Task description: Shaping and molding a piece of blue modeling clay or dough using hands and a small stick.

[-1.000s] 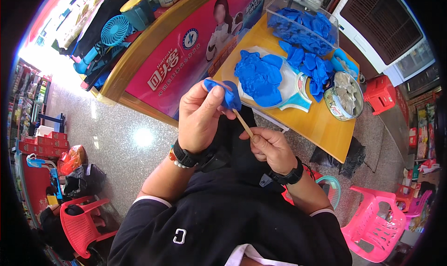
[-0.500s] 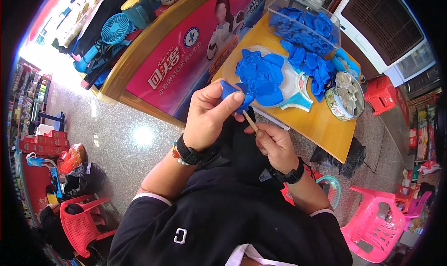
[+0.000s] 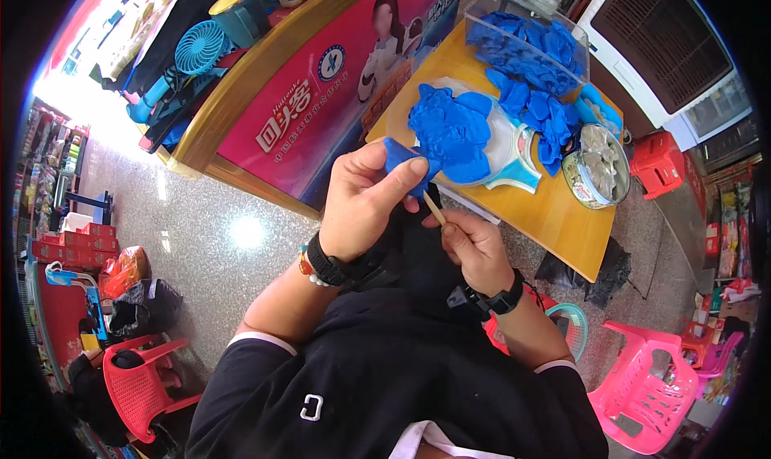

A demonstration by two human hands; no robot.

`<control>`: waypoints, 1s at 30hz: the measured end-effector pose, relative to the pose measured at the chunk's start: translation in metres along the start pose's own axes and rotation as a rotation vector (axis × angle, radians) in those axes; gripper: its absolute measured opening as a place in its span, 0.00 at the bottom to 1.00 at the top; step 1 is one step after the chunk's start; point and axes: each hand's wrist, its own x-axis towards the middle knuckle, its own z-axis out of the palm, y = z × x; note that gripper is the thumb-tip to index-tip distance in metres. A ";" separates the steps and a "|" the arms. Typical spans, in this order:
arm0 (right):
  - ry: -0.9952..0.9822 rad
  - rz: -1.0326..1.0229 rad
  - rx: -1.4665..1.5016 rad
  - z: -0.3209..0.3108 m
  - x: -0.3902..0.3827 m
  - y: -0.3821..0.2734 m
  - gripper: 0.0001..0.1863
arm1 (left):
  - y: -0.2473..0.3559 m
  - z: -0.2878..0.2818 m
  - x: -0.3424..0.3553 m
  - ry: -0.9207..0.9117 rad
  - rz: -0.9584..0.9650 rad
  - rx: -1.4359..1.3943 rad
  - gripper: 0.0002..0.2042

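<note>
Between the thumb and fingers of my left hand (image 3: pixel 365 194) is a thin blue petal-shaped piece (image 3: pixel 399 155). My right hand (image 3: pixel 475 250) pinches a slim wooden stick (image 3: pixel 434 209), whose upper end meets the lower edge of that piece; its tip is hidden there. Just beyond, a pile of similar blue pieces (image 3: pixel 454 134) lies on a whitish round sheet (image 3: pixel 507 138) on the yellow wooden table (image 3: pixel 566 230). More loose blue pieces (image 3: pixel 546 122) lie to the right, by a round tin (image 3: pixel 596 170) with greyish crumpled contents.
A clear plastic box (image 3: pixel 526 37) full of blue pieces stands at the table's back. Left of the table runs a counter with a pink poster (image 3: pixel 297 89). A pink chair (image 3: pixel 646 387) stands at right, a red chair (image 3: pixel 148 383) at left, and a red stool (image 3: pixel 658 163) beyond the tin.
The blue piece has turned slightly in my left fingers and shows more of its face. The stick has shifted a little against its lower edge. Nothing else on the table has moved.
</note>
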 end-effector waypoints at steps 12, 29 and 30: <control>-0.046 0.061 0.186 0.010 -0.007 0.001 0.11 | 0.002 0.002 0.000 -0.054 0.022 0.143 0.04; 0.039 -0.046 -0.009 0.010 -0.008 0.002 0.11 | 0.005 0.002 0.000 -0.086 0.060 0.087 0.05; 0.043 -0.046 -0.025 0.011 -0.006 0.001 0.11 | 0.005 0.003 0.001 -0.087 0.061 0.088 0.05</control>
